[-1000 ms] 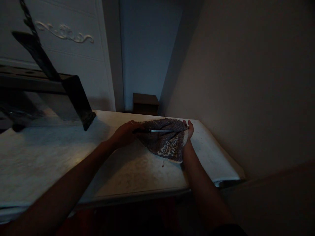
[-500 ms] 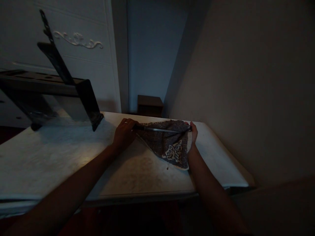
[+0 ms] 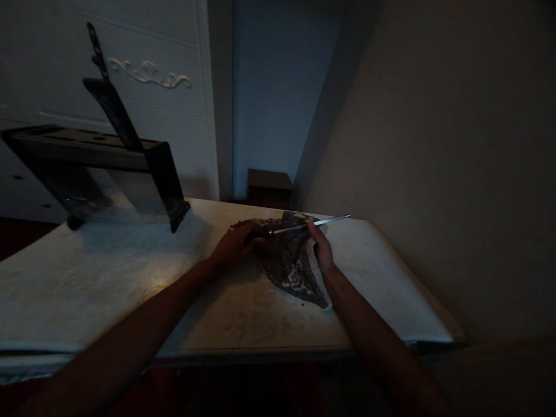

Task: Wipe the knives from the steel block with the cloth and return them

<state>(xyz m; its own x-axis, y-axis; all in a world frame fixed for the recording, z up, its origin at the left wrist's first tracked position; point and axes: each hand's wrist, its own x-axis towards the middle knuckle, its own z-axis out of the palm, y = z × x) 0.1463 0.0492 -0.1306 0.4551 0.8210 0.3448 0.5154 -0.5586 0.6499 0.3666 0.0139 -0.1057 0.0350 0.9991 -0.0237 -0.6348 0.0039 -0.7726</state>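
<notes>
My left hand (image 3: 234, 242) is closed around the dark handle of a knife with a narrow, shiny blade (image 3: 332, 220). The blade points right and slightly away from me, across a dark brown patterned cloth (image 3: 289, 255) with pale edging. My right hand (image 3: 320, 243) grips the cloth against the blade, thumb on top, and the tip sticks out bare beyond it. The cloth's lower corner hangs down toward the white-covered table (image 3: 226, 313). Dim light hides the fingers' detail.
A dark-framed stand with clear sides (image 3: 130, 188) is on the table's left, with a black upright piece (image 3: 115, 113) rising from it. A wall (image 3: 434, 174) runs along the right side. Beyond the table are a white panelled door (image 3: 152, 35) and a small brown box-like cabinet (image 3: 269, 180).
My right hand has moved left along the blade with the cloth, baring the tip. The knife has tilted, its tip now higher, and my left hand has shifted slightly right.
</notes>
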